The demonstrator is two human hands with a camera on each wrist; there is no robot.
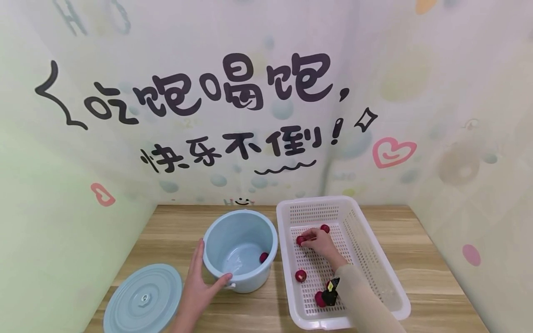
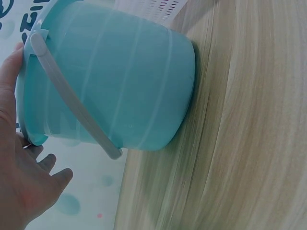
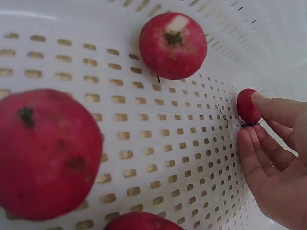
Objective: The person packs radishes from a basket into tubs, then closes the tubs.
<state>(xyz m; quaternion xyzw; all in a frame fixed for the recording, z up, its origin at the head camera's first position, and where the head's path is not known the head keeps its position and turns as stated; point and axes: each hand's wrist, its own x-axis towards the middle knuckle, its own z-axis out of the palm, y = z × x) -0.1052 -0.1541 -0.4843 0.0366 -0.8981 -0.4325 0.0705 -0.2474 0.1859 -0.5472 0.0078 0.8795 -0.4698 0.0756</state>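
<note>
My right hand (image 1: 320, 243) pinches a small red radish (image 3: 248, 106) between thumb and fingertips, low over the slotted floor of a white plastic basket (image 1: 385, 268). Another radish (image 1: 325, 229) sits just beyond those fingers; nearer the front lie a radish (image 1: 300, 276) with a pale patch and one (image 1: 320, 299) partly covered by the wrist camera. On the left, a light blue bucket (image 1: 245, 282) stands upright with one radish (image 1: 263, 257) inside. My left hand (image 1: 200, 286) touches its rim, fingers extended along the left side and thumb at the front.
A round blue lid (image 1: 143, 296) with a small central knob lies on the wooden table (image 1: 420, 259), left of the bucket. The bucket's pale handle (image 2: 72, 96) hangs down its side. A printed wall (image 1: 233, 185) rises behind the table.
</note>
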